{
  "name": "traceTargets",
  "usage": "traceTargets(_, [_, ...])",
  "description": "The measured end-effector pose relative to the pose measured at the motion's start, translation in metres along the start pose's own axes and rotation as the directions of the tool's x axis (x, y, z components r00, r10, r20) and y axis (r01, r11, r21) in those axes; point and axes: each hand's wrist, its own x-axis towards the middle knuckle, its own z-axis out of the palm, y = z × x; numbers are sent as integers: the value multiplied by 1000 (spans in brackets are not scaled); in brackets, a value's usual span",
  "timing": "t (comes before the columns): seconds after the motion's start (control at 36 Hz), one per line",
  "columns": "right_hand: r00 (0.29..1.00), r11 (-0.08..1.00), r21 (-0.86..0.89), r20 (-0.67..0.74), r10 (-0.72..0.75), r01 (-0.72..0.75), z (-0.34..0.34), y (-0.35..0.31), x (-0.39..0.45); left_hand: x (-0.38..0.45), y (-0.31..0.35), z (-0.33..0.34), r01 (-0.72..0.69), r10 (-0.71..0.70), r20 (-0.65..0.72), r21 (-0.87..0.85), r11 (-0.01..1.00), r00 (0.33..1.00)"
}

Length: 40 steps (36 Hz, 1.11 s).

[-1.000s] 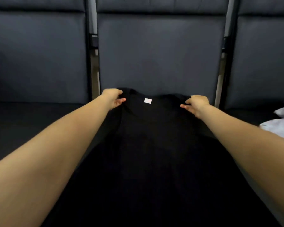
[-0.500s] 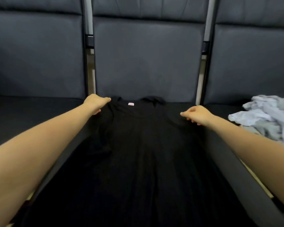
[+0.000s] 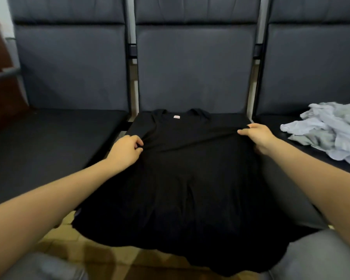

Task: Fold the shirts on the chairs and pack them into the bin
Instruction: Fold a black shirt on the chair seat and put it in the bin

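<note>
A black shirt [image 3: 182, 178] lies spread face-up on the middle chair seat [image 3: 236, 122], collar and tag toward the backrest, hem hanging off the front edge of the seat toward the floor. The left hand [image 3: 125, 151] pinches the fabric at the shirt's left side, fingers curled into a bunch of cloth. The right hand [image 3: 257, 136] pinches the right side in the same way, and a taut ridge of cloth runs between the two grips.

The likely trouble from here is the overhang. Much of the shirt hangs past the front edge, so if either grip lets go while the cloth is being lifted or pulled, its weight could drag the whole shirt off the seat onto the floor. Pulling harder on one side than the other would skew the fold line and leave a crooked, bunched fold. The sleeves seem tucked or hidden at the seat's side edges, and they could catch in the gaps between chairs.

A crumpled pile of light shirts [image 3: 329, 128] waits on the right chair seat. No bin is in view, so what it contains cannot be told.
</note>
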Motion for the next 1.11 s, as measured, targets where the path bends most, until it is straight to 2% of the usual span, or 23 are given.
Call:
traceTargets(0.08, [999,999,-24,-28,43,-43,-6,2,2,5,-8,-8,132,-133,16,-272,953,991])
traceTargets(0.14, [997,999,-24,-61,39,-40,-8,0,-1,10,-12,-14,226,-246,19,-474,851,969])
traceTargets(0.19, [994,998,-35,-106,39,-43,-10,-1,-2,17,-22,-19,244,-313,-36,-546,801,949])
traceTargets(0.25, [989,998,-61,-149,17,-27,-10,-1,1,23,-35,-23,222,-314,-135,-458,861,940])
traceTargets(0.33, [965,985,-170,-252,-77,35,-7,-3,4,25,-52,-25,160,-211,-262,-205,966,942])
traceTargets(0.42, [945,958,-282,-300,-132,44,-5,-3,3,28,-61,-17,118,-133,-239,-76,990,962])
traceTargets(0.5, [949,923,-383,-277,-149,33,-1,-4,2,36,-65,-11,173,-189,-170,-105,979,967])
traceTargets(0.61, [974,904,-425,-182,-133,44,5,-6,-9,33,-54,-7,236,-244,-31,-170,957,969])
traceTargets(0.72, [985,892,-453,-153,-84,6,0,-7,-25,12,-38,-22,360,-390,-27,-332,872,920])
traceTargets(0.81, [992,889,-456,-122,-15,-43,-6,-5,-41,-12,-29,-34,439,-465,38,-405,802,885])
traceTargets(0.92, [991,867,-481,-34,132,-132,-13,-2,-65,-46,-23,-43,485,-472,132,-360,797,872])
traceTargets(1.0, [983,786,-604,23,182,-131,-15,-2,-91,-64,-17,-49,487,-433,226,-464,740,873])
traceTargets(1.06, [973,754,-646,72,217,-120,-16,-1,-110,-75,-12,-52,484,-411,255,-444,754,875])
traceTargets(1.11, [966,767,-634,126,228,-98,-16,3,-123,-83,-7,-52,495,-413,278,-396,773,867])
